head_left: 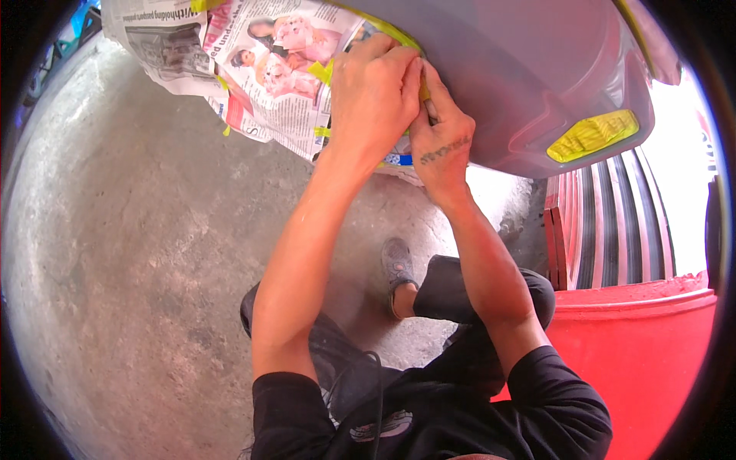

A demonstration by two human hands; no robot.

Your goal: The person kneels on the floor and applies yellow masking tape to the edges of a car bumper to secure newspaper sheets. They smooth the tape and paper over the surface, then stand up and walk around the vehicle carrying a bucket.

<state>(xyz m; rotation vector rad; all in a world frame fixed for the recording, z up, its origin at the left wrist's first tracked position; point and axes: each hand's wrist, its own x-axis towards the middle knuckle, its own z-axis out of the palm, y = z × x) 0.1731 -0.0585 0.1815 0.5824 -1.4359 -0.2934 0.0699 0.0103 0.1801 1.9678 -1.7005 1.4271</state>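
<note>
A grey car bumper point(491, 69) fills the upper right. Along its left edge runs yellow masking tape point(392, 29), which borders sheets of newspaper point(291, 57). My left hand point(376, 96) is closed at this edge, its fingers curled over the tape. Right beside it, touching, my right hand point(445, 142) is closed too, with thumb and fingers pinched. A bit of the yellow tape shows between the two hands. Most fingertips are hidden behind the knuckles. Short yellow tape pieces hold the newspaper at several spots.
Yellow tape covers a recess point(594, 136) low on the bumper's right. A red drum point(629, 345) stands close by my right arm, and a red and dark ribbed structure point(609, 218) is behind it. Bare concrete floor point(153, 268) lies below and left. My shoe point(397, 261) rests on it.
</note>
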